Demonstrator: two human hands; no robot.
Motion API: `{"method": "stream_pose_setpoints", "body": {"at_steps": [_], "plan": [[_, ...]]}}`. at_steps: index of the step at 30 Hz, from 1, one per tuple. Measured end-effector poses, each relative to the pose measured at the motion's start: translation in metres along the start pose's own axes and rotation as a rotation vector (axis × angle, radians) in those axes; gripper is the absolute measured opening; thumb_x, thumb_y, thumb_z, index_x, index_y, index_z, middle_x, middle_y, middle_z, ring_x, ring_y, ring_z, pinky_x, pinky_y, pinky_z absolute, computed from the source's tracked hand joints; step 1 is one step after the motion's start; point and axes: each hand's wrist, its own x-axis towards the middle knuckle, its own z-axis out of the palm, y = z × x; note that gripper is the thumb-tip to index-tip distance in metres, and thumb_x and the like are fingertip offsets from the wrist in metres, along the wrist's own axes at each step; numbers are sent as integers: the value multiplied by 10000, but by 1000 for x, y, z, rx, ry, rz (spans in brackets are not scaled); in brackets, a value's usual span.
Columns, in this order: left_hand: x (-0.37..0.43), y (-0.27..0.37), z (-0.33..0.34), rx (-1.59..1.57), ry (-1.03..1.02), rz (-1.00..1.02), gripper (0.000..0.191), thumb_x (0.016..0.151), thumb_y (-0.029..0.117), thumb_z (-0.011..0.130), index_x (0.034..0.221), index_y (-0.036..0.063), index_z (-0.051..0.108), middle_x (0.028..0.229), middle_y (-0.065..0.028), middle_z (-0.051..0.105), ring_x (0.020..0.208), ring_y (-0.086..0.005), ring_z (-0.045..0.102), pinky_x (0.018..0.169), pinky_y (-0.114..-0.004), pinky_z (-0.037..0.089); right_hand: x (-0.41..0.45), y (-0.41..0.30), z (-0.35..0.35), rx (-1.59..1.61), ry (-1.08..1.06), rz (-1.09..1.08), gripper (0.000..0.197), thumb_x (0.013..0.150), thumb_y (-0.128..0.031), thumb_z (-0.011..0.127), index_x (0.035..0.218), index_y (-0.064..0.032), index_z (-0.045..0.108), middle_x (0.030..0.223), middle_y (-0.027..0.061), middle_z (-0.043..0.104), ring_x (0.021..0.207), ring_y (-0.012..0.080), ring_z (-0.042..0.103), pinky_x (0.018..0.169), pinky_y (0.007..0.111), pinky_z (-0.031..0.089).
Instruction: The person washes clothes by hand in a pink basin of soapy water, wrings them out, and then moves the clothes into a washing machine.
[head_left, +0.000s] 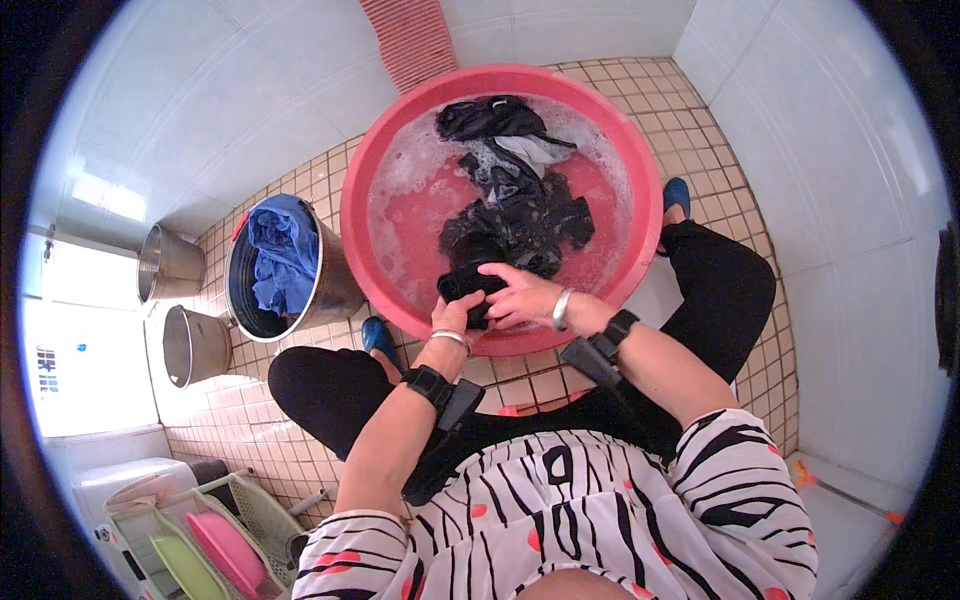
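Note:
A large red plastic basin (356, 247) with soapy water stands on the floor before me. Over its near side, my left hand (456, 309) grips a bunched piece of wet black cloth (474, 289). My right hand (517, 296) holds the same cloth from the right, thumb and fingers curled around its edge. The cloth's lower end hides behind my fingers. Farther out in the basin, dark wet garments (517, 217) lie partly under water. A black garment (491, 118) bunches near the far rim, beside a piece of white or light grey fabric (534, 150).
A metal bucket (334, 277) with blue cloth (283, 247) stands left of the basin, near two smaller metal buckets (176, 262) (202, 345). A red ribbed washboard (412, 41) leans on the tiled wall behind. Lower left, a rack (255, 502) holds pink and green basins (225, 551).

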Motion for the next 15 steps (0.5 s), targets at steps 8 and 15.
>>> {"method": "stream_pose_setpoints", "body": {"at_steps": [8, 15], "plan": [[-82, 101, 36, 226, -401, 427, 405, 611, -54, 541, 1004, 33, 495, 801, -75, 568, 629, -186, 565, 460, -300, 486, -15, -32, -76, -835, 160, -433, 927, 560, -211, 765, 1286, -57, 210, 1240, 169, 362, 1172, 244, 327, 964, 321, 277], [-180, 177, 51, -47, -743, 604, 469, 594, -55, 547, 1056, -56, 466, 974, -152, 561, 859, -255, 575, 792, -337, 462, 53, 2, -98, -994, 32, -567, 1110, 427, -244, 812, 1278, -23, 134, 1270, 153, 311, 1184, 232, 284, 977, 318, 245]]}}
